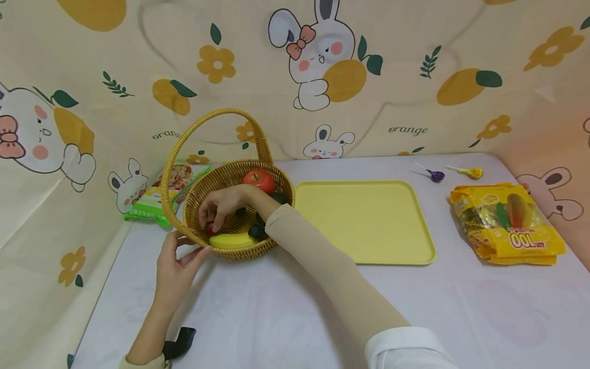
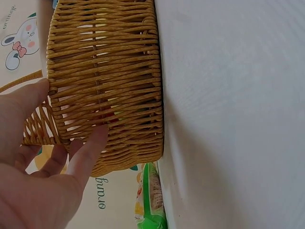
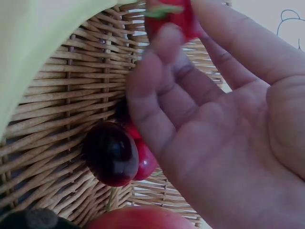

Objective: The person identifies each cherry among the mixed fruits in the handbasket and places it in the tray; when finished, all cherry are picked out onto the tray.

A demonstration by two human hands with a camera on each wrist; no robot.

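Note:
My right hand (image 1: pixel 221 207) is down inside a wicker basket (image 1: pixel 244 252), where it pinches a red strawberry (image 3: pixel 159 21) with green leaves between thumb and fingertips. At the basket's near left side, my left hand (image 1: pixel 177 266) grips the rim by the foot of the tall handle (image 1: pixel 182 148). A banana (image 1: pixel 232 241) lies along the near inner wall. Toward the back sits a red apple (image 1: pixel 258 180), partly behind my right wrist. The right wrist view also shows a glossy dark round fruit (image 3: pixel 110 153) beside a small red one (image 3: pixel 146 160).
A yellow tray (image 1: pixel 364 220) lies right of the basket. Farther right are a yellow candy bag (image 1: pixel 507 225), a purple lollipop (image 1: pixel 435 176) and a yellow lollipop (image 1: pixel 472 172). A green food packet (image 1: pixel 147 207) is behind the basket's left side. Patterned cloth (image 1: pixel 392 66) stands along the back.

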